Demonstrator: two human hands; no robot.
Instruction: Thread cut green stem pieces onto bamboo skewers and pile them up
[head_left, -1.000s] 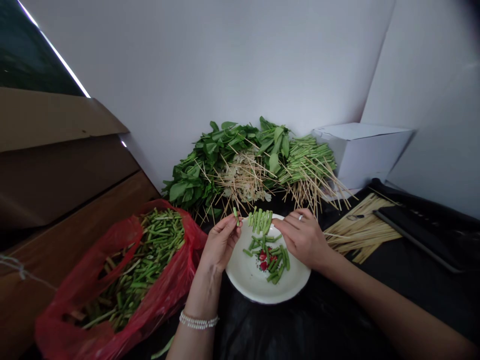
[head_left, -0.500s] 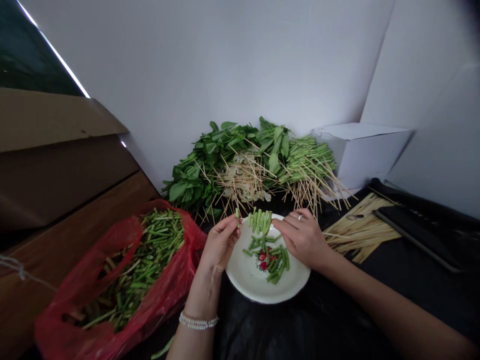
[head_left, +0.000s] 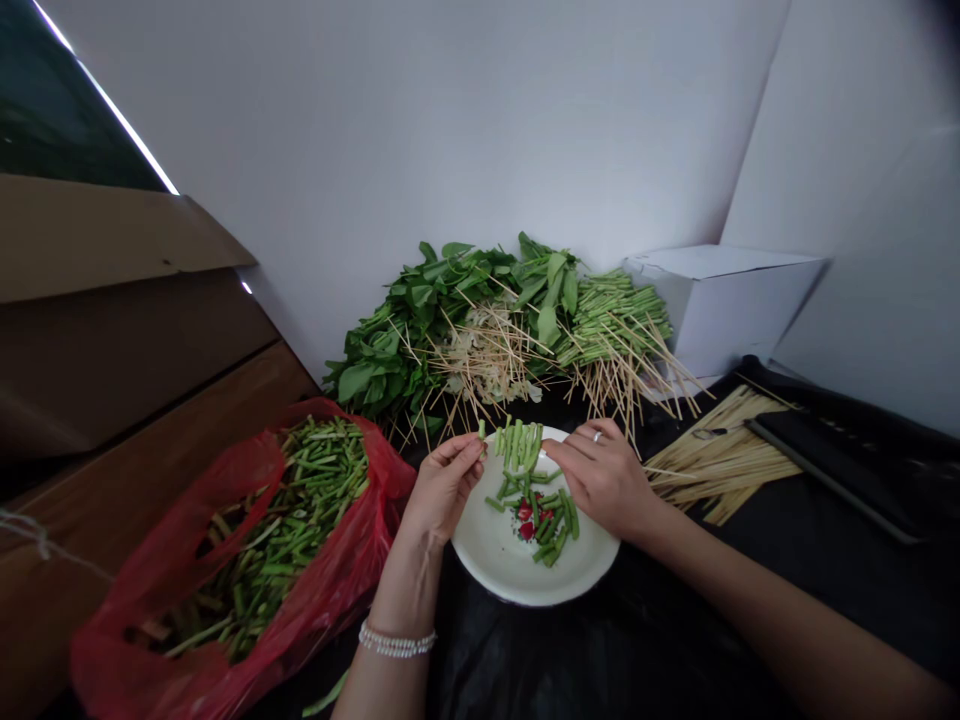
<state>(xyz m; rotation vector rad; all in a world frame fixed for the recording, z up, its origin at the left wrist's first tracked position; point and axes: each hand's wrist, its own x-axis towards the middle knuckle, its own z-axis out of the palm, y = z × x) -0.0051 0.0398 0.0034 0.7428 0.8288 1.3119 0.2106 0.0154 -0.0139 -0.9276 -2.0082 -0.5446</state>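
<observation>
Above the far left rim of a white bowl (head_left: 480,570), my left hand (head_left: 450,485) pinches one short green stem piece (head_left: 481,432) upright between thumb and fingertips. My right hand (head_left: 604,480) is closed at the bowl's far right, at the end of a row of several stem pieces (head_left: 519,443) lined up side by side like those on a skewer. The skewer itself is mostly hidden by the pieces and my fingers. A narrow gap separates the left piece from the row. Loose cut stems (head_left: 559,530) lie in the bowl over its red flower print.
A red plastic bag (head_left: 315,590) full of cut stems stands at left. Behind the bowl lie leafy greens (head_left: 375,365) and skewered green stems (head_left: 619,310). Loose bamboo skewers (head_left: 724,465) rest at right, near a white box (head_left: 750,310). A cardboard box (head_left: 112,340) stands far left.
The stem piece in my left hand has shifted slightly right, closer to the row. My right hand and the row have barely moved.
</observation>
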